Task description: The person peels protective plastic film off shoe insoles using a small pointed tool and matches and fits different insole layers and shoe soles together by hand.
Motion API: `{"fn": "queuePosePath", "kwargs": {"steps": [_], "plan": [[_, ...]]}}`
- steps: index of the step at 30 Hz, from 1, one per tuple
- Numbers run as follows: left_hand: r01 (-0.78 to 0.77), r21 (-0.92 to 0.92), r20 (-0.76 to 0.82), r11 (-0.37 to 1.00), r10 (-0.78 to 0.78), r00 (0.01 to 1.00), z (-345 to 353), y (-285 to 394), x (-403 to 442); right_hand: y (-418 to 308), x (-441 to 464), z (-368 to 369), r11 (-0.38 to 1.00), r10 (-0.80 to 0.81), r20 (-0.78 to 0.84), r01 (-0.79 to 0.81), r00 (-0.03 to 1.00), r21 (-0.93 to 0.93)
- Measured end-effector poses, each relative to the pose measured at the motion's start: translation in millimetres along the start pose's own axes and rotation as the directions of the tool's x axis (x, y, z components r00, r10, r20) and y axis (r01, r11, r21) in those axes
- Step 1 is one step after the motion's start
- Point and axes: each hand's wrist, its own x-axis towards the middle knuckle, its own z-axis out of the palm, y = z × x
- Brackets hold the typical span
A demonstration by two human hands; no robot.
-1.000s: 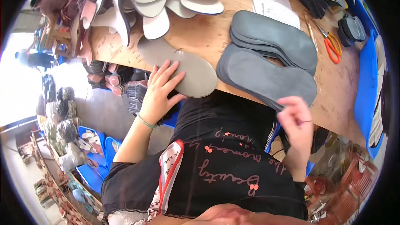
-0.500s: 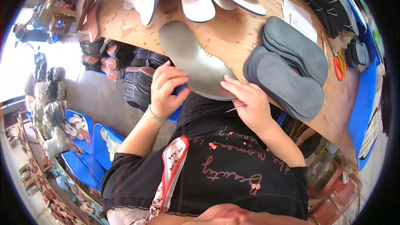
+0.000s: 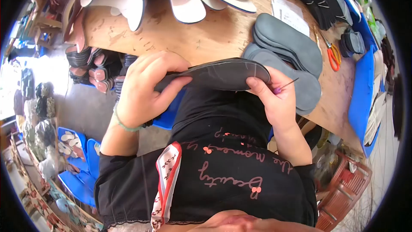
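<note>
A dark grey insole (image 3: pixel 219 75) is held up in front of my body, tilted so that it looks narrow, with its dark face toward me. My left hand (image 3: pixel 148 86) pinches its left end between thumb and fingers. At the other end my right hand (image 3: pixel 277 101) grips it, thumb on the near face and fingers behind. A thin stick-like tool (image 3: pixel 288 85) with a purple part also juts from my right hand; its kind is unclear. Close behind that hand, stacked grey insoles (image 3: pixel 296 45) lie on the wooden table (image 3: pixel 116 32).
Pale insoles (image 3: pixel 189 8) are heaped at the table's far side. Orange-handled scissors (image 3: pixel 333 58) and a white paper label (image 3: pixel 289 15) lie to the right, near a blue bin (image 3: pixel 362 103). Tied bundles (image 3: pixel 101 77) sit below the table's left edge.
The insole was raised off the table edge and tipped, its shiny face giving way to the dark one. My left hand, apart from it before, now pinches its left end.
</note>
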Motion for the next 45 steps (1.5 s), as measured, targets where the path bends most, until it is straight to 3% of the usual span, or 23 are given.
{"fn": "queuePosePath", "kwargs": {"steps": [3,5,8,10,18,21,23,26,28,29,31,35,38,41,42,43,45], "plan": [[-0.132,-0.015,0.040,0.991,0.133,0.990,-1,2,8,-10,-5,3,0.980,-0.129,0.004,0.129,0.992,-0.149],[-0.230,0.000,0.029,0.973,0.230,0.973,0,-1,8,-26,-7,-18,0.991,-0.069,0.226,0.093,0.972,-0.097],[-0.297,0.055,0.031,0.953,0.296,0.955,0,1,7,-21,-7,-16,0.985,-0.167,0.235,0.174,0.958,-0.009],[-0.344,0.068,0.041,0.937,0.341,0.939,1,0,4,-32,-9,-21,0.996,-0.018,0.306,-0.010,0.952,0.090],[-0.392,0.050,0.135,0.918,0.383,0.914,1,10,5,-19,-7,-30,0.991,-0.008,0.300,-0.033,0.954,0.129],[-0.383,0.070,0.174,0.921,0.366,0.914,2,12,6,-34,-11,-26,0.989,0.077,0.284,-0.110,0.956,0.101],[-0.368,0.087,0.184,0.926,0.348,0.919,3,14,6,-47,-16,-19,0.984,0.022,0.237,0.021,0.971,-0.177],[-0.351,0.114,0.188,0.930,0.326,0.926,6,21,10,-56,-21,-16,0.858,-0.050,0.199,0.144,0.979,-0.494],[-0.362,0.129,0.189,0.923,0.335,0.923,8,24,13,-56,-22,-18,0.793,-0.064,0.191,0.166,0.979,-0.586],[-0.356,0.106,0.217,0.928,0.328,0.919,8,24,13,-54,-22,-18,0.807,0.022,0.081,0.030,0.996,-0.589],[-0.342,0.057,0.274,0.938,0.315,0.909,8,25,13,-46,-15,-20,0.902,0.001,0.040,0.017,0.999,-0.432],[-0.209,-0.133,0.254,0.969,0.237,0.938,15,19,12,-38,-9,-30,0.980,0.118,0.061,-0.106,0.991,-0.169],[0.014,-0.289,0.196,0.957,0.045,0.979,22,13,6,-33,-11,-44,0.994,0.006,0.184,-0.027,0.983,0.109],[0.246,-0.431,0.157,0.868,-0.197,0.968,34,7,-10,-22,-14,-41,0.999,-0.016,0.282,0.003,0.959,0.048],[0.361,-0.490,0.088,0.794,-0.367,0.926,43,10,-18,-21,-17,-40,0.996,0.029,0.232,-0.010,0.972,-0.083],[0.438,-0.564,0.218,0.700,-0.385,0.897,41,12,-13,-20,-21,-38,0.977,0.074,0.180,-0.035,0.981,-0.211],[0.551,-0.646,0.418,0.528,-0.360,0.834,39,15,0,1,-18,-34,0.986,0.086,0.081,-0.073,0.993,-0.151]]}}
